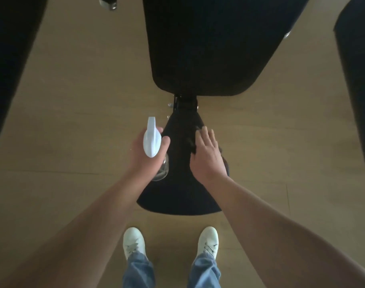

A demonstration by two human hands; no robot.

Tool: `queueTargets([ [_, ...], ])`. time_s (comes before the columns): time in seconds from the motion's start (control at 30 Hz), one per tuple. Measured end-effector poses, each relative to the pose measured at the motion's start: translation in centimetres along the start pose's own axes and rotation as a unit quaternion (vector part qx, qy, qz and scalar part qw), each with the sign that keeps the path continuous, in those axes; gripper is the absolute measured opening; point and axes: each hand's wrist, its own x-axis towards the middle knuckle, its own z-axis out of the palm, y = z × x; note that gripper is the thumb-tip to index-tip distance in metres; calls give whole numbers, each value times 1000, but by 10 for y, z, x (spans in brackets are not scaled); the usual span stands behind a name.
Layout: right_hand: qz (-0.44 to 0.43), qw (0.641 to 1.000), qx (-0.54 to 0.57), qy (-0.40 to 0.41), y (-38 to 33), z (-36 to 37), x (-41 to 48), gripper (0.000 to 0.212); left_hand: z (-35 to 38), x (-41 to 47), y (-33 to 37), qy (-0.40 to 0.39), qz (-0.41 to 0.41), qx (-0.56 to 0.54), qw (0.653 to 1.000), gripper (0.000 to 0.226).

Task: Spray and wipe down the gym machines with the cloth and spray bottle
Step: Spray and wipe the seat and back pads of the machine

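Observation:
A black padded bench seat (177, 192) lies below me, with the larger black back pad (208, 48) beyond it. My left hand (146, 154) grips a clear spray bottle with a white trigger head (151, 140), held over the seat's left edge with the nozzle pointing away from me. My right hand (207, 154) lies flat with straight fingers on a dark cloth (191, 143) on the seat's narrow far end. Most of the cloth is hidden under the hand and hard to tell from the black pad.
A black metal hinge bracket (185, 103) joins the seat and back pad. Dark machine parts rise at the left edge (9, 69) and right edge (358, 90). The floor is tan wood (84, 100). My white shoes (133, 242) stand just short of the seat.

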Motion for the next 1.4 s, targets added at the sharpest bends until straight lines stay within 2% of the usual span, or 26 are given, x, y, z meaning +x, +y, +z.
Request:
queueTargets([
  [0.07, -38, 992, -114, -36, 6, 21, -1, 75, 2, 3, -13, -2, 10, -2, 1000, 15],
  [0.13, -45, 986, -155, -29, 8, 30, -3, 86, 4, 4, -23, -1, 17, -4, 1000, 17],
  [0.23, -15, 992, -121, -14, 10, 25, 5, 88, 4, 7, -28, -7, 10, -26, 1000, 20],
  [0.33, 2, 989, -142, -36, 8, 34, 18, 90, 5, 13, -29, -14, 5, -53, 999, 28],
  [0.5, -4, 989, -145, -7, 6, 41, 51, 78, 6, 23, -28, -7, 21, -59, 998, 39],
  [0.77, 12, 994, -107, -9, -18, 29, 111, 66, 0, 31, -34, 10, 50, -40, 998, 32],
  [0.97, -168, 975, -138, -50, -10, 39, 52, 66, -8, 27, -40, 39, 54, -48, 997, 26],
  [1.07, -213, 958, -167, -92, 2, 41, 17, 71, -8, 23, -38, 38, 39, -50, 997, 25],
  [1.17, -191, 963, -170, -86, 6, 41, 20, 73, -7, 23, -36, 17, 49, -33, 998, 25],
  [1.3, -86, 990, -109, -39, -6, 43, 61, 68, -9, 37, -38, 5, 69, -23, 997, 22],
  [1.4, -32, 994, -102, -20, -13, 38, 105, 70, -12, 46, -45, 25, 85, -22, 996, 34],
])
